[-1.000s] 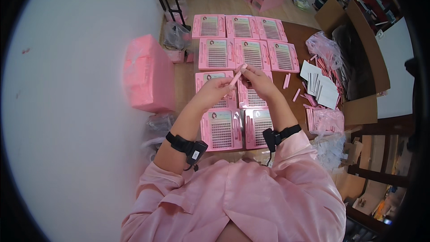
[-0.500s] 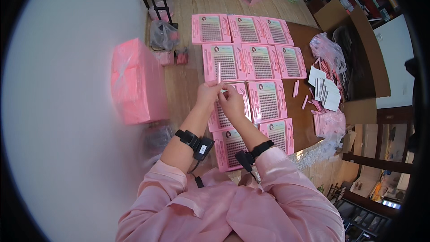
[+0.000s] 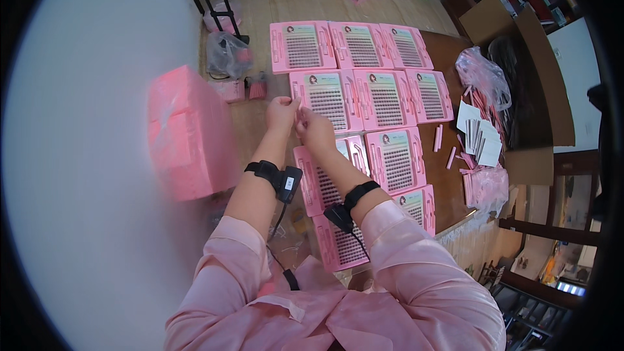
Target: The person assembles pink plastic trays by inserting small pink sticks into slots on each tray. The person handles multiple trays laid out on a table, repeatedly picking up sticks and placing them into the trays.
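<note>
Several flat pink trays with dark rows of lashes lie in rows on the wooden table [image 3: 455, 188]. My left hand [image 3: 281, 114] and my right hand [image 3: 316, 131] meet over the left edge of the leftmost tray of the second row [image 3: 328, 93]. Both hands pinch a thin pink stick [image 3: 299, 102] between their fingertips, just above the tray's left slot. Another tray [image 3: 325, 175] lies partly hidden under my right forearm. Each wrist wears a black band with a cable.
A pink box [image 3: 188, 133] stands at the left next to a white wall. Loose pink sticks [image 3: 445, 146], white cards [image 3: 478, 136] and plastic bags [image 3: 484, 75] lie at the right. An open cardboard box [image 3: 520, 65] is beyond them. A clear bag [image 3: 227, 55] lies at the table's far left.
Both hands have moved left and away from me, from the middle trays to the left edge of the second-row tray, carrying the pink stick. The view has swung left.
</note>
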A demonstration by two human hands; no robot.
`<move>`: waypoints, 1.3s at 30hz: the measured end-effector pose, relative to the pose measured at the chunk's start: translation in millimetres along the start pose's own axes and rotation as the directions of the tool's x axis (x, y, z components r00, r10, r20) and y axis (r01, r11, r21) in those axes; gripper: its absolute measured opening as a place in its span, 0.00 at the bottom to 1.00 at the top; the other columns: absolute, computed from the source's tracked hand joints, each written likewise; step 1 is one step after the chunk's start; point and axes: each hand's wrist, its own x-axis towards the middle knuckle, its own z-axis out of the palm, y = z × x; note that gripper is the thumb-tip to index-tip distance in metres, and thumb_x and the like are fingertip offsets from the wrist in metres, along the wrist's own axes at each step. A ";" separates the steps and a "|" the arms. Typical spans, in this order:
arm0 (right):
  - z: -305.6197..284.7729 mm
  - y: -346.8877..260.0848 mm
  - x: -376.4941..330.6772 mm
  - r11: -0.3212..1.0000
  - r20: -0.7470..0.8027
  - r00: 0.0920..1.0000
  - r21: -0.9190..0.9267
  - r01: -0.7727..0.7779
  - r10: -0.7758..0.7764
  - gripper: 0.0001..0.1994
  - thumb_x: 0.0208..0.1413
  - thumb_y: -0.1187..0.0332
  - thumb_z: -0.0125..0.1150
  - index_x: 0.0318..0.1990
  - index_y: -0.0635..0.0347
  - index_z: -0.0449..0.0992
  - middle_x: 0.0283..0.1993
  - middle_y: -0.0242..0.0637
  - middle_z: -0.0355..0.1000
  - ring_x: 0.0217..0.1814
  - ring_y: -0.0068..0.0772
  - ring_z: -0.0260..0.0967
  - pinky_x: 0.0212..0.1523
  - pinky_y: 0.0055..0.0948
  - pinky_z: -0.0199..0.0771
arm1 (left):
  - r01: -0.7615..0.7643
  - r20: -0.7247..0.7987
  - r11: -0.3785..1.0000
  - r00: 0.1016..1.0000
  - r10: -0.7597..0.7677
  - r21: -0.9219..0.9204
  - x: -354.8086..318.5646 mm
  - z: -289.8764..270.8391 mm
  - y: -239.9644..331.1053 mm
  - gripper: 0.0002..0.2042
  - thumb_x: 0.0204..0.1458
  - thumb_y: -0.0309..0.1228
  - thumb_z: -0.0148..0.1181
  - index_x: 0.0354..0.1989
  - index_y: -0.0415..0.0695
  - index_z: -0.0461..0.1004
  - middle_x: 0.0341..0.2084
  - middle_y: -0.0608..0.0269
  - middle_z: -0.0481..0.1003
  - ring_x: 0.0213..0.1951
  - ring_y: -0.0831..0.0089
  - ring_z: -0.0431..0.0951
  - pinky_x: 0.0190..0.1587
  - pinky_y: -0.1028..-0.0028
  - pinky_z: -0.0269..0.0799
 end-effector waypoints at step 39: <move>-505.1 425.0 -213.3 0.941 0.145 0.930 -0.066 -0.331 0.337 0.15 0.55 0.61 0.56 0.36 0.63 0.82 0.40 0.54 0.79 0.46 0.52 0.77 0.48 0.44 0.76 | 0.414 -0.440 0.761 0.636 -0.634 -0.499 -561.2 -152.4 -90.2 0.19 0.60 0.44 0.58 0.55 0.51 0.73 0.39 0.67 0.74 0.30 0.74 0.73 0.30 0.79 0.70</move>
